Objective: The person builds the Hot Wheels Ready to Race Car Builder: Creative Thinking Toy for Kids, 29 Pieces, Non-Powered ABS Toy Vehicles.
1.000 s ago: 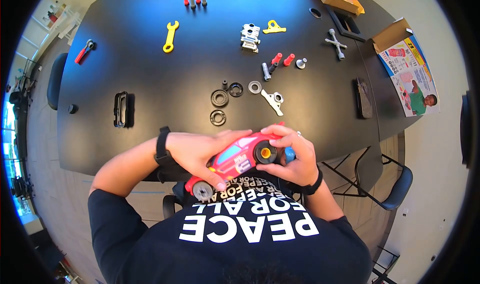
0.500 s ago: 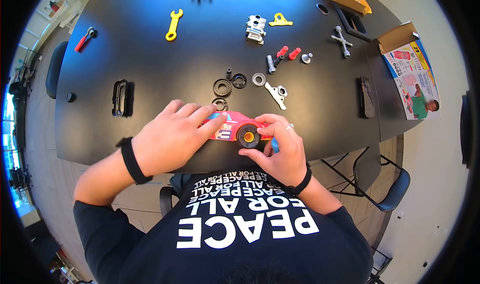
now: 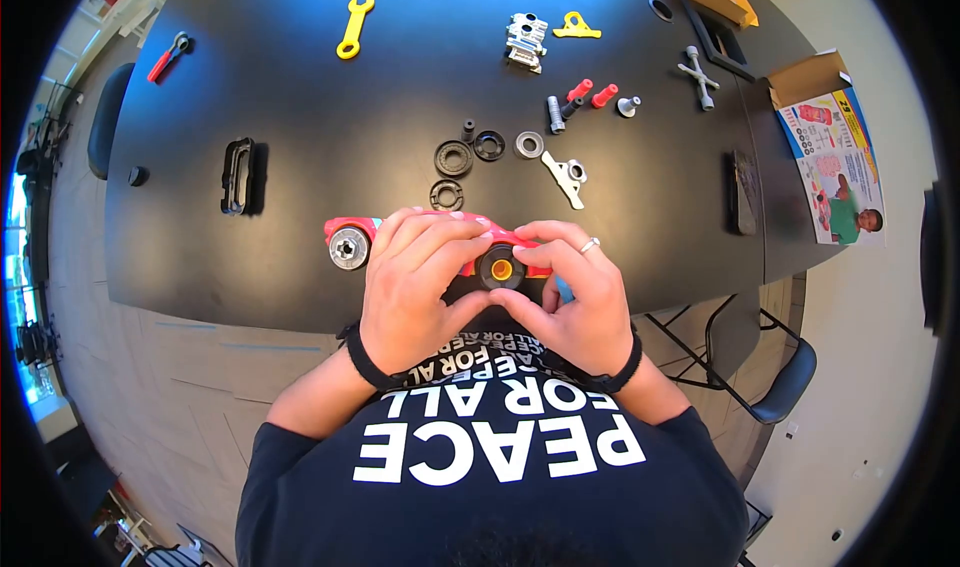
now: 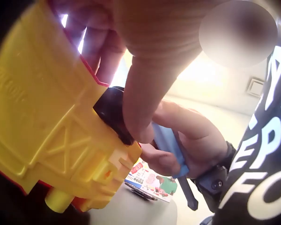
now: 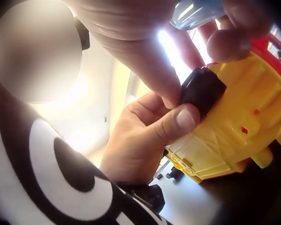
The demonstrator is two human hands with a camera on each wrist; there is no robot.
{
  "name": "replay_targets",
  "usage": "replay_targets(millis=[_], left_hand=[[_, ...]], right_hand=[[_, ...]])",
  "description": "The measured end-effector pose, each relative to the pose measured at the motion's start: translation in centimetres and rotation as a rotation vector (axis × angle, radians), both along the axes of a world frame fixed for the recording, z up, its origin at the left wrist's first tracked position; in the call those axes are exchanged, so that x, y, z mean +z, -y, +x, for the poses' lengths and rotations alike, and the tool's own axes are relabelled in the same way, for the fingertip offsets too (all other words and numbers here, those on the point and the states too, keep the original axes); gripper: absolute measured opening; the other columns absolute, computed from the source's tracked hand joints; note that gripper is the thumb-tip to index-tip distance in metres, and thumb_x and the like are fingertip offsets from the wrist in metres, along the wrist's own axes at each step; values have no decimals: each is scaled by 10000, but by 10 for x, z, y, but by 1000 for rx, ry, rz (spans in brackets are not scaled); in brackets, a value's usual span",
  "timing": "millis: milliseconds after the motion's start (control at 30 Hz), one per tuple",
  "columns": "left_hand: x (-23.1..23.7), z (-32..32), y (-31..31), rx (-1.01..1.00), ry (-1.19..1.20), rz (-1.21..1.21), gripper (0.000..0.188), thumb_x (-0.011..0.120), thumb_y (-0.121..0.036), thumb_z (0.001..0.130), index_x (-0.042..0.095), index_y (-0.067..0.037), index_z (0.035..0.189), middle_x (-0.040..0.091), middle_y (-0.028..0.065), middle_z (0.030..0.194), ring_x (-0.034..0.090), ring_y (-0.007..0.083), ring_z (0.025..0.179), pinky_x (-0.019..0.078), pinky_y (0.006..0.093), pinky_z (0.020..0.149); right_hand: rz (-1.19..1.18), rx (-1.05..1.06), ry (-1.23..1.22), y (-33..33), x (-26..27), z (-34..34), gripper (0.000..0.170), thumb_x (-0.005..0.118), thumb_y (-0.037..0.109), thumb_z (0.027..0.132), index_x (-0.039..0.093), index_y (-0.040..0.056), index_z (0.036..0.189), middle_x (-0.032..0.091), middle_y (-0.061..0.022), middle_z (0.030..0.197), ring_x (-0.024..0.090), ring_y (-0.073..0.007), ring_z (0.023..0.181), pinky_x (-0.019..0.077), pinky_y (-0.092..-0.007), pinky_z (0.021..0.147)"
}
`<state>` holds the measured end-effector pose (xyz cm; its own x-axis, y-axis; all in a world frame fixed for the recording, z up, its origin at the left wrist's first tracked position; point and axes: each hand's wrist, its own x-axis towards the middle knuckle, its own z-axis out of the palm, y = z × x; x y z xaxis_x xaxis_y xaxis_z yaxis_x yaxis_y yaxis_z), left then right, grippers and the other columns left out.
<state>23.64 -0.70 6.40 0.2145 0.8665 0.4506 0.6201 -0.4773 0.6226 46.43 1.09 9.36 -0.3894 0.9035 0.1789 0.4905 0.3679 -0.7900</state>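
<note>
Both hands hold a red toy car point(image 3: 345, 227) on its side-on view near the table's front edge. My left hand point(image 3: 415, 277) lies over its middle, fingers across the red body and thumb at the lower edge of the black wheel point(image 3: 501, 269) with a yellow centre. My right hand point(image 3: 575, 287) grips the other end, its thumb pressing the same wheel. A blue-handled tool point(image 4: 166, 143) with a dark shaft is tucked in the right hand's fingers. The other visible wheel point(image 3: 349, 249) is silver. Both wrist views show the car's yellow underside point(image 5: 243, 126) and the black tyre point(image 5: 203, 91) between the thumbs.
Beyond the car lie black rings point(image 3: 453, 158), a grey bracket point(image 3: 565, 177) and red pegs point(image 3: 604, 96). Farther off are a yellow wrench point(image 3: 355, 29), a silver engine piece point(image 3: 525, 42) and a cross-shaped wrench point(image 3: 698, 77). An opened box point(image 3: 830, 152) stands at right.
The car has come from a tilt over the lap to level by the table edge. My left hand has shifted from the silver-wheel end to the middle, its thumb now at the black wheel.
</note>
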Motion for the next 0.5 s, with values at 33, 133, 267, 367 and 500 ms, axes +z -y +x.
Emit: replay_targets(millis=[33, 133, 267, 367, 500], left_hand=[[0, -1, 0, 4, -2, -2, 586, 986, -175, 672, 776, -101, 1214, 789, 33, 1284, 722, 293, 1206, 483, 533, 1132], [0, -4, -1, -16, -17, 16, 599, 985, -161, 662, 776, -93, 1219, 788, 41, 1286, 721, 302, 1175, 503, 491, 1058], [1, -4, -1, -25, -28, 23, 600, 989, -168, 666, 775, -92, 1222, 786, 45, 1280, 717, 309, 1168, 505, 479, 1043], [2, -2, -1, -12, -36, 28, 601, 997, -175, 665, 769, -94, 1216, 781, 46, 1281, 710, 314, 1166, 502, 472, 1032], [8, 2, 5, 33, -62, 4, 603, 1011, -186, 669, 746, -94, 1203, 772, 50, 1285, 697, 313, 1160, 486, 469, 1035]], right_hand=[[-25, 4, -8, 0, 1, 0, 381, 970, 142, 852, 743, 58, 1146, 749, -89, 1270, 627, -112, 578, 506, -275, 506], [-50, 54, 10, -4, 6, 3, 387, 953, 116, 866, 768, 75, 1204, 743, -83, 1282, 645, -110, 613, 521, -273, 535], [-51, 97, 12, -11, 6, 8, 400, 935, 88, 878, 784, 88, 1248, 741, -77, 1288, 650, -113, 630, 535, -280, 566], [-34, 135, 15, -14, 7, 11, 398, 932, 90, 891, 785, 80, 1261, 737, -74, 1291, 635, -100, 631, 527, -279, 579], [-18, 38, -123, -25, 2, 28, 362, 930, 103, 911, 789, 38, 1238, 767, -86, 1224, 596, -97, 616, 491, -269, 604]])
